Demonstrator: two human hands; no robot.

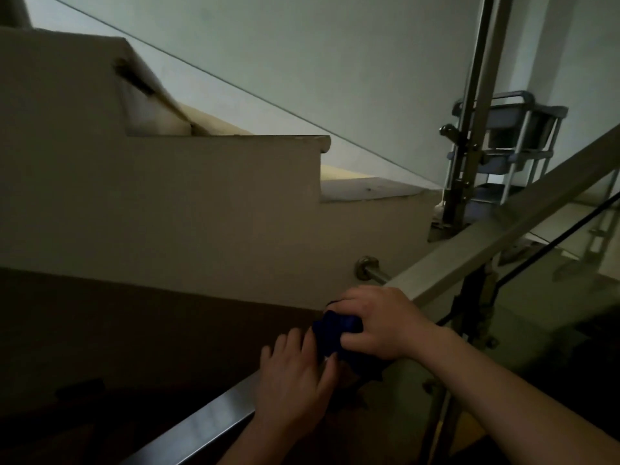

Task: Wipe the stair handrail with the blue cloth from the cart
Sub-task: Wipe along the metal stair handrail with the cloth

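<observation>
A metal stair handrail point(496, 243) runs diagonally from the lower left to the upper right. A dark blue cloth point(335, 327) is bunched on the rail near the lower middle. My right hand point(379, 322) lies on top of the cloth and grips it against the rail. My left hand point(295, 374) rests on the rail just below, fingers touching the cloth's lower edge. Part of the cloth is hidden under my right hand. The cart point(510, 142) stands at the upper right behind a post.
A beige stair stringer point(201, 213) with steps rises on the left behind a glass panel. A steel post point(476, 112) stands upright at the right. A round wall bracket point(367, 266) holds the rail. More glass and fittings lie at the far right.
</observation>
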